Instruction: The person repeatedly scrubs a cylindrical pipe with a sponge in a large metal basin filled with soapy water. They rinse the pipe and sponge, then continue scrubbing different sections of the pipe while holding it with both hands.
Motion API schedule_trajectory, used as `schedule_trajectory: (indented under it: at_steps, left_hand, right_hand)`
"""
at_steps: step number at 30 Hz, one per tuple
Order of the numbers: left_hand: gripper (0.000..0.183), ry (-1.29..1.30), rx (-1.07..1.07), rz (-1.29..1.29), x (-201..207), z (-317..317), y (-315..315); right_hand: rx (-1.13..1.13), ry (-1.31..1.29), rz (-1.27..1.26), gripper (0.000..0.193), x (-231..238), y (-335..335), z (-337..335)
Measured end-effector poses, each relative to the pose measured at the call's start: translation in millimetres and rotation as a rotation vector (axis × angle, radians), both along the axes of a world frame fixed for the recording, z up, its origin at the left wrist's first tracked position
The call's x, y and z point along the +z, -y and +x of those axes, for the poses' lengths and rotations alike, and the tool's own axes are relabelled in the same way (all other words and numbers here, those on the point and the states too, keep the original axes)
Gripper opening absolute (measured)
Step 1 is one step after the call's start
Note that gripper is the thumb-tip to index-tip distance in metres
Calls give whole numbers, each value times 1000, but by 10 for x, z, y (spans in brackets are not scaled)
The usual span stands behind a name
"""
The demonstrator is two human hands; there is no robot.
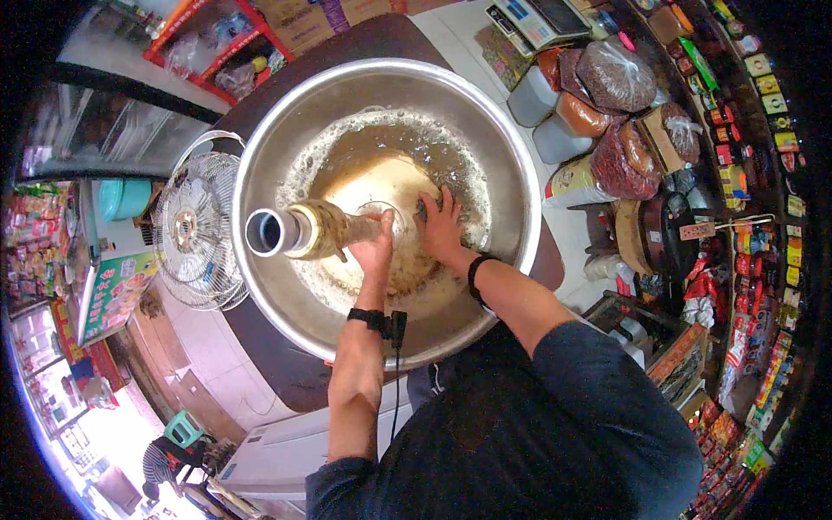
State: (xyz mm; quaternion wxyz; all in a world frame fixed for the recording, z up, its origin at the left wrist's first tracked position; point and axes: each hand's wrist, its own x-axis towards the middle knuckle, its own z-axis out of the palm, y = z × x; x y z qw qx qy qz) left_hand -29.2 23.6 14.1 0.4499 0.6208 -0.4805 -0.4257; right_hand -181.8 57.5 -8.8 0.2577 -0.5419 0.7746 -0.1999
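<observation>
A wide steel basin (260,156) stands in front of me with foamy, cloudy liquid (347,143) in it. From its middle a pipe (322,230), with yellowish wrapping round its upper part and a hollow end, leans up toward the left. My left hand (374,247) is closed around the pipe's lower end, near a round clear-looking piece (378,209). Just to the right, my right hand (442,227) reaches down into the basin with fingers spread. A small dark lump (422,208) shows beside its fingers; I cannot make out what it is.
The basin rests on a dark round table (299,381). A wire-caged fan (195,230) stands close at its left. To the right are plastic jugs (559,139), filled bags (615,74) and shelves of packaged goods (737,286). A scale (542,22) sits at the far right.
</observation>
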Motion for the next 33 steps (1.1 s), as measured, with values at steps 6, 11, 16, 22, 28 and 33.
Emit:
schedule_trajectory:
  at_steps: [6, 11, 16, 22, 28, 33]
  left_hand:
    - [26, -87, 150, -35, 91, -5, 133]
    - [47, 184, 29, 94, -39, 152, 184]
    - [40, 146, 38, -29, -192, 193, 197]
    - [40, 125, 12, -39, -211, 147, 176]
    - [29, 327, -62, -53, -278, 218, 153]
    - [46, 67, -143, 1, -374, 292, 176]
  right_hand:
    - [50, 21, 89, 51, 63, 491, 24]
    - [257, 275, -12, 47, -8, 1421, -87]
    - [556, 45, -193, 45, -104, 1970, 0]
    - [260, 108, 39, 58, 11, 927, -491]
    - [148, -86, 191, 63, 91, 631, -340]
    - [261, 144, -16, 65, 39, 1693, 82]
